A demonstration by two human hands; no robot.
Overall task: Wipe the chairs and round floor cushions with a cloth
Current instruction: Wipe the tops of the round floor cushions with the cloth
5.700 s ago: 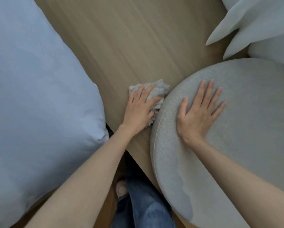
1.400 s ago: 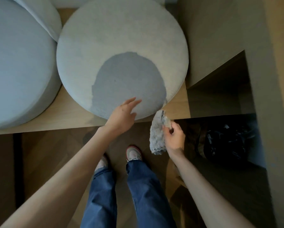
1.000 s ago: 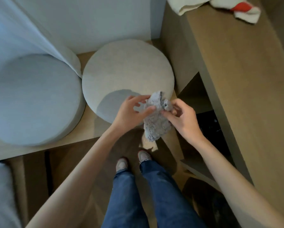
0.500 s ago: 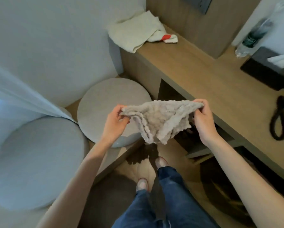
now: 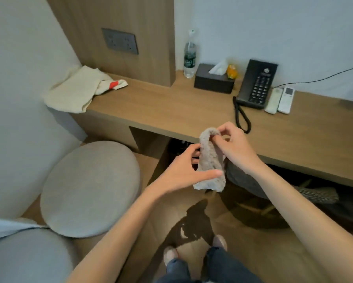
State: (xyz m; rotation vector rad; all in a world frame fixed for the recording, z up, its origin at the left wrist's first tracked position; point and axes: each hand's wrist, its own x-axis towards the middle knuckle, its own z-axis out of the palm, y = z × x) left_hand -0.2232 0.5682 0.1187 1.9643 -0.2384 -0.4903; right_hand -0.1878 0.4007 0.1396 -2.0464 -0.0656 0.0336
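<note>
Between the two hands, in the air before the desk (image 5: 171, 107) edge, the cloth (image 5: 210, 160) hangs folded into a narrow strip; it touches no cushion and no chair, so no wiping is happening at this moment. I judge this as a pause to refold the cloth to a fresh face. The round cushion (image 5: 90, 186) at the left shows no damp mark and no dirt, so I cannot tell whether it is already wiped; the same holds for the second cushion (image 5: 24, 256) at the lower left corner. A dark seat (image 5: 243, 180) stands under the desk behind the right wrist; it looks untouched, and the chairs are probably what is left to do.

The right hand (image 5: 235, 146) is raised, and its thumb and fingertips pinch the top bend of the cloth; the left hand (image 5: 183, 172) is lower, its thumb lies across the front of the strip and its fingers curl behind, so it grips the lower half. Both forearms reach forward from below, well above the floor.
</note>
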